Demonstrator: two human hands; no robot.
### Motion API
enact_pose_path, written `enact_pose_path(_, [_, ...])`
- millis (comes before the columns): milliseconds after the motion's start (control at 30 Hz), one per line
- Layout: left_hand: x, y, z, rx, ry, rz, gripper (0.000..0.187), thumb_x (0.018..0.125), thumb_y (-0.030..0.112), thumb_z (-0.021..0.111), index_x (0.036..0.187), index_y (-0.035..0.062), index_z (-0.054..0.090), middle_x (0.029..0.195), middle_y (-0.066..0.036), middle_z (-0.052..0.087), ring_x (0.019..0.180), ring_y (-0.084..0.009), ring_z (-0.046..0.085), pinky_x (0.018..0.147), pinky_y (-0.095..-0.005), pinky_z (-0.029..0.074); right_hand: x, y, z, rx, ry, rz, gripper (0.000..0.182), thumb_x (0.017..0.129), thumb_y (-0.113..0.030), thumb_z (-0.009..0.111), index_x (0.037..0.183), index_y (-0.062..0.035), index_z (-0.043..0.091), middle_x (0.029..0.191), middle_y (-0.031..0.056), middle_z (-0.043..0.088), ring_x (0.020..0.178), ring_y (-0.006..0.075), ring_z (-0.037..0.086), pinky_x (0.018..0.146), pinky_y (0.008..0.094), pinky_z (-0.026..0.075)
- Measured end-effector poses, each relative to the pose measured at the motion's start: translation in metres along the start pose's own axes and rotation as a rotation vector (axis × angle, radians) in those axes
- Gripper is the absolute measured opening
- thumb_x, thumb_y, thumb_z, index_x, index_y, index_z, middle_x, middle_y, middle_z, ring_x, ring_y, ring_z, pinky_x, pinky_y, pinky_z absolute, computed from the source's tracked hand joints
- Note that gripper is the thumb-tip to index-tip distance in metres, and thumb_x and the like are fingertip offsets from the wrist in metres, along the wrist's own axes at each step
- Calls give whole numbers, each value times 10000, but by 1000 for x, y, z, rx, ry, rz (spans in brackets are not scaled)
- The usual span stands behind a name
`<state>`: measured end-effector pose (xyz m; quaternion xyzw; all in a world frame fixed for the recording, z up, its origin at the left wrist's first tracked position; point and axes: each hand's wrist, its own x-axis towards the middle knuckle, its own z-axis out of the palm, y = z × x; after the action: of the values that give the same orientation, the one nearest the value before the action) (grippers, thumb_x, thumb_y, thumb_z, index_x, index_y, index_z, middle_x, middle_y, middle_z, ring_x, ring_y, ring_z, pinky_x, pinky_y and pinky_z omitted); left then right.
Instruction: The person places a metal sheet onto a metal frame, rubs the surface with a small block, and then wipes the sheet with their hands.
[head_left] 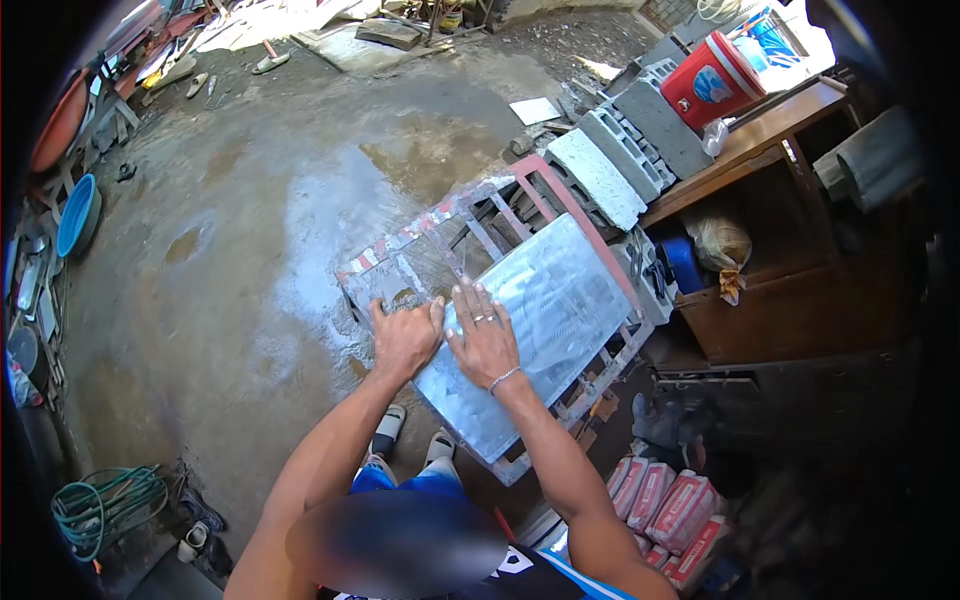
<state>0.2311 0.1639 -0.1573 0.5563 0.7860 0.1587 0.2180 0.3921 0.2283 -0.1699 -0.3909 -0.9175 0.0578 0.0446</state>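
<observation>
The left hand (406,338) is curled at the painted frame (588,232)'s left edge, grip unclear; the right hand (484,340) is laid, fingers straight, on the grey panel (550,295).

A pale panel (560,285) lies on a frame (593,236), the right hand (484,342) flat upon it, the left hand (405,341) at its edge.

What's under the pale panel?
A worn, partly red frame shows past several edges of the pale panel. Whatever lies beneath the panel's middle is covered and can't be seen.
</observation>
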Motion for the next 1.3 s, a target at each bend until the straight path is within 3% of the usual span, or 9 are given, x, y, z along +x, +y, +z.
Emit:
enact_pose_path(33, [-1,1,-1,-7,11,5,559,1087,402,288,1057,107,761,716,-214,706,719,-378,721,1104,-623,238,-4,0,-3,13,-61,-23,686,1034,-427,433,1605,-83,267,1677,123,244,1534,316,255,1220,500,221])
enact_pose_path(200, [-1,3,-4,-1,-7,-14,561,1086,411,285,1070,107,757,699,-209,700,723,-377,721,1103,-625,240,70,92,4,-51,138,303,633,1032,-376,412,1593,-101,312,1667,109,279,1535,288,257,1212,492,223])
enact_pose_path(300, [-1,2,-2,4,-23,-24,561,1085,412,286,1071,104,755,687,-204,696,725,-377,721,1100,-626,245,81,98,7,-54,161,367,603,1030,-352,395,1573,-92,355,1655,104,308,1527,290,276,1207,482,233])
enact_pose_path(633, [-4,3,1,-2,20,-26,554,1077,424,311,1054,109,767,760,-220,717,773,-391,718,1091,-623,267,-31,6,11,-1,196,122,615,982,-277,515,1545,-61,395,1604,160,385,1484,339,356,1182,474,300])
enact_pose_path(800, [-3,2,4,4,60,-16,547,1076,433,314,1073,132,770,832,-214,733,845,-402,713,1090,-625,272,-74,1,3,485,268,89,779,931,-310,660,1573,-31,319,1612,208,341,1490,392,325,1162,499,324])
enact_pose_path(1000, [0,-1,10,70,36,-22,556,1074,433,290,1106,115,747,891,-219,739,882,-405,711,1079,-620,294,-92,-3,2,326,257,177,847,918,-364,685,1601,-77,276,1653,197,254,1515,369,270,1172,541,234])
enact_pose_path(1033, [1,-1,11,92,37,-20,558,1073,432,288,1105,114,745,898,-220,739,886,-405,711,1079,-621,295,-91,-6,5,321,232,180,762,937,-368,659,1591,-152,335,1647,147,299,1515,340,272,1169,565,191])
enact_pose_path(1167, [-2,2,10,78,63,-32,597,1070,443,286,1045,68,750,906,-232,736,893,-413,707,1087,-618,290,-85,-13,14,168,185,220,558,980,-351,591,1513,-230,480,1620,79,369,1496,321,310,1156,602,195])
enact_pose_path(1300, [-1,4,6,46,28,-53,639,1067,454,272,1028,51,766,931,-245,738,930,-417,712,1112,-642,251,-86,-30,14,37,173,247,528,991,-296,576,1507,-222,490,1602,91,403,1493,305,330,1153,593,226])
